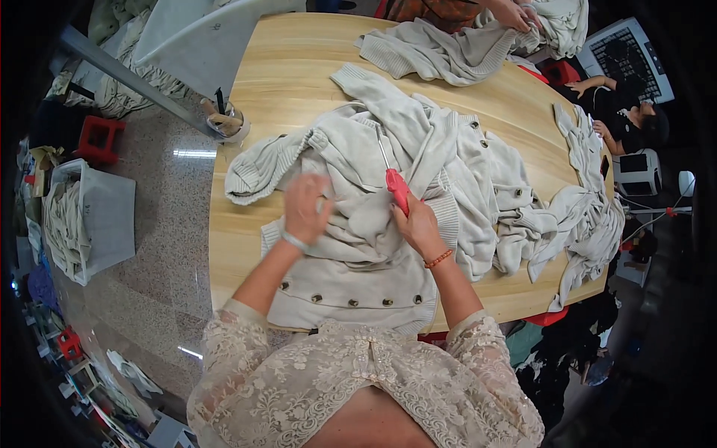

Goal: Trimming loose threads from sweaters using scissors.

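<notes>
My right hand (pixel 420 228) is closed around a red-handled tool (pixel 397 188) with a slim metal shaft, whose tip points away from me over the knitwear. Beneath it lies a pale grey-beige knitted cardigan (pixel 351 280), bunched up, with dark buttons along the band nearest me. My left hand (pixel 306 205) is over the cardigan's left part, close to a ribbed sleeve end (pixel 258 175). Motion smears its fingers, so whether they grip the fabric is unclear. More buttoned knitwear (pixel 478 187) is heaped against the cardigan on the right.
The wooden table (pixel 299 56) carries more knits (pixel 441 52) at the far side, handled by another person's hands (pixel 515 15). A second person (pixel 631 112) sits at the right. A post (pixel 142 86) and a cup of tools (pixel 231 123) stand at the left edge; a garment-filled bin (pixel 112 216) is on the floor.
</notes>
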A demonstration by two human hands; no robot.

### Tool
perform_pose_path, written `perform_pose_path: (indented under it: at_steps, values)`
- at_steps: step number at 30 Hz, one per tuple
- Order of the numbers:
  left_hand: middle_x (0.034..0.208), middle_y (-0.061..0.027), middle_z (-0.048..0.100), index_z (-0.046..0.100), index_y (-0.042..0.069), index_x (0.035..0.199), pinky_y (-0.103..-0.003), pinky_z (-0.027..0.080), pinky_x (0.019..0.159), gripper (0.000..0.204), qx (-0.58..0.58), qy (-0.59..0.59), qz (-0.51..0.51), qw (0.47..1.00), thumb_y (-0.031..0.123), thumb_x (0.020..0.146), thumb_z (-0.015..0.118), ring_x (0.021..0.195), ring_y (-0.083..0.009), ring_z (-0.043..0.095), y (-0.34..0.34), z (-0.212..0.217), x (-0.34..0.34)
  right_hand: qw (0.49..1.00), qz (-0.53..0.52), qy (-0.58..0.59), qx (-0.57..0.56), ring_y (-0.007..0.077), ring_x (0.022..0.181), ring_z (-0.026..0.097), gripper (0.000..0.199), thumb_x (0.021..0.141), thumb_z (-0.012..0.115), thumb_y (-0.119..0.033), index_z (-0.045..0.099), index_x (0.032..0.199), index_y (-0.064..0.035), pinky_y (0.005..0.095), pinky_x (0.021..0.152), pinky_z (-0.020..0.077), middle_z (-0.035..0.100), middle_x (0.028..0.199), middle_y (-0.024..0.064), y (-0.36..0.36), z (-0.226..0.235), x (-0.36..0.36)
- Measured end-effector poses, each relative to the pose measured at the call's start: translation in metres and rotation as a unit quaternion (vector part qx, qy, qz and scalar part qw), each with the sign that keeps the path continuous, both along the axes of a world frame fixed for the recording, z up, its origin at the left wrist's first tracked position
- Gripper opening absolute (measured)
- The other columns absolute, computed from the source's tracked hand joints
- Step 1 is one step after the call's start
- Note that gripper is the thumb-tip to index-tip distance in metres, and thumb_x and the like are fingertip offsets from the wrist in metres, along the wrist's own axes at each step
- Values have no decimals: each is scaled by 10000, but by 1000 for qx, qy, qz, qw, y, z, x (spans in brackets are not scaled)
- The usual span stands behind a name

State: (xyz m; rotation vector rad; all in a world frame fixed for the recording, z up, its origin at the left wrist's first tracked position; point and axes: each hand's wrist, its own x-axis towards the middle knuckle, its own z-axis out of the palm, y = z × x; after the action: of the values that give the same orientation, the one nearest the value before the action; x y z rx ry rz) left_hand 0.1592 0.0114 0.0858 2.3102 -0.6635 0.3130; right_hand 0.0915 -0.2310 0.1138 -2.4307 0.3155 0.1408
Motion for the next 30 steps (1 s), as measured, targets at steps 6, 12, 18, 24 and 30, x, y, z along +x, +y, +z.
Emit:
perform_pose_path:
  at_steps: [6,12,18,24,30]
  values:
    - [1127,-136,560,529,103,1204,-457,386,890,571,130,75,136,979,225,681,724,1082,-311,510,34,-42,101,995,-36,76,-53,442,778,584,261,850,586,-255,557,936,-10,497,682,449,602,803,270,7,-6,-15]
    - [857,-163,649,613,61,938,-352,488,734,232,-126,137,90,978,85,707,606,829,-327,632,26,-9,150,998,-21,64,14,442,787,588,325,829,610,-278,529,974,1,488,684,463,608,815,256,-6,11,-25]
    - [931,-1,618,582,4,1009,-210,441,794,302,-315,120,-80,938,-107,731,540,864,-73,555,-12,148,127,994,-42,-92,51,375,634,540,296,782,704,-203,540,913,5,385,612,446,557,686,195,14,60,9]
    - [969,-20,616,600,-17,1035,-206,443,802,319,-399,-20,-143,905,-78,724,559,872,-75,558,-26,251,98,981,-99,-159,46,408,742,574,376,716,731,-261,528,888,5,431,648,457,588,770,236,22,72,51]
    - [1094,-162,610,499,-50,1199,-339,529,850,390,-427,-42,-367,825,180,889,556,978,-211,627,26,331,112,979,-49,-144,139,307,686,579,449,699,748,-304,547,958,3,391,651,459,590,748,185,28,103,60]
